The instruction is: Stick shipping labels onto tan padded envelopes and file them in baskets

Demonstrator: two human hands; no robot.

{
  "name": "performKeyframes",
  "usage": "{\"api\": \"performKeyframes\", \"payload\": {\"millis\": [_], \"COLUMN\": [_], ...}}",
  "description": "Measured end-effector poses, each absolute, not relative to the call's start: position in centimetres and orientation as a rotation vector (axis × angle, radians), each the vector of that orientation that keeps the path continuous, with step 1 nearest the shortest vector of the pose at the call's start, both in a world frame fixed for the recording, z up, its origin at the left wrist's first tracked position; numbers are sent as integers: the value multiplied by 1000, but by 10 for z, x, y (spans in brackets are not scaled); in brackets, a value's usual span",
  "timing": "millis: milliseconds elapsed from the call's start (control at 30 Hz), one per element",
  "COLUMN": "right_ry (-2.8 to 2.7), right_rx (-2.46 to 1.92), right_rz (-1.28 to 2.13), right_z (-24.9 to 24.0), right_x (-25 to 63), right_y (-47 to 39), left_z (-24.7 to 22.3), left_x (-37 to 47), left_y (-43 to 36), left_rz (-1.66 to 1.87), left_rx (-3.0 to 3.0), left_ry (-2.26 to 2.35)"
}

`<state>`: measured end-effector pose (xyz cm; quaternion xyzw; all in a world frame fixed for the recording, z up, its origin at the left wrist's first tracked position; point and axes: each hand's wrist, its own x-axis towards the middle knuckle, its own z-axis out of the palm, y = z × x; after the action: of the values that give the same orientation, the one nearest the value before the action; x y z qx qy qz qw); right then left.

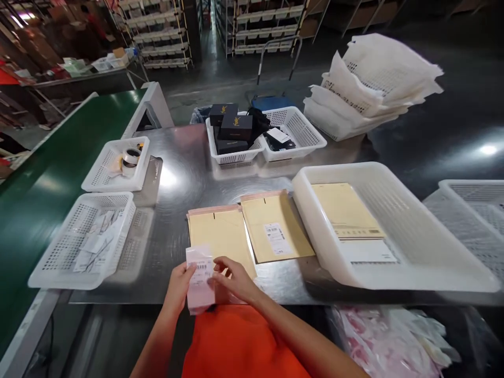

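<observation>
My left hand (180,286) grips the left edge of a pale shipping label (201,296) with a printed barcode, thumb on top. At the label's right edge, my right hand (236,278) has its fingers curled, with the thumb and fingertips at the paper. Just beyond the hands lies a stack of yellow padded envelopes (218,231) with pinkish flap strips. Beside it on the right is another padded envelope (293,236), which bears a white printed label (277,239).
A large white tub (417,220) with yellow envelopes stands right. White baskets hold papers (51,252) and tape rolls (92,173) on the left. Black boxes (236,127) fill a basket at the back. A green conveyor (51,184) runs left; stacked baskets (346,126) stand far right.
</observation>
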<state>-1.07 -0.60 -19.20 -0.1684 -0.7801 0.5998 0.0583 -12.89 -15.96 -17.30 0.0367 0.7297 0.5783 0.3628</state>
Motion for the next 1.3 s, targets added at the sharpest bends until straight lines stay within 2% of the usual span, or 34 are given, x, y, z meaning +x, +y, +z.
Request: {"api": "performKeyframes", "payload": {"millis": [67, 167, 267, 533, 700, 833, 933, 1033, 1100, 1133, 1200, 1267, 1300], "right_ry": [-2114, -1730, -1527, -1378, -1511, -1506, -1491, -1455, -1467, -1487, -1539, -1586, -1607], "right_rx": [-506, -557, -669, -721, -760, -803, -764, -747, -754, -757, -746, -720, -712], "right_rz": [2182, 2388, 2375, 2392, 2070, 2014, 1988, 1953, 1978, 2002, 2056, 2111, 2135], "right_z": [-173, -153, -141, -129, -120, -114, -112, -114, -116, -118, -123, -129, -132], "right_x": [-17, -23, -24, -13, -11, -6, -4, -7, -11, -13, -17, -20, -20], "right_y": [-15, -17, -7, 26, 33, 26, 21, 19, 14, 10, -2, -16, -21], "left_z": [-150, -128, -125, -126, -119, -122, -133, -144, -143, -139, -128, -114, -107], "left_x": [-121, -112, -101, -102, -97, -94, -106, -122, -128, -130, -129, -124, -122], "left_y": [-150, -142, -147, -164, -161, -172, -202, -237, -245, -242, -222, -191, -175], "left_rz": [1651, 1743, 1604, 1251, 1321, 1301, 969, 406, 227, 275, 603, 1039, 1149], "left_rx": [38, 46, 178, 494, 452, 402, 515, 505, 399, 393, 530, 729, 745], "left_ry": [1695, 1500, 1408, 1690, 1448, 1390, 1644, 2183, 2491, 2595, 2649, 2403, 2228]}}
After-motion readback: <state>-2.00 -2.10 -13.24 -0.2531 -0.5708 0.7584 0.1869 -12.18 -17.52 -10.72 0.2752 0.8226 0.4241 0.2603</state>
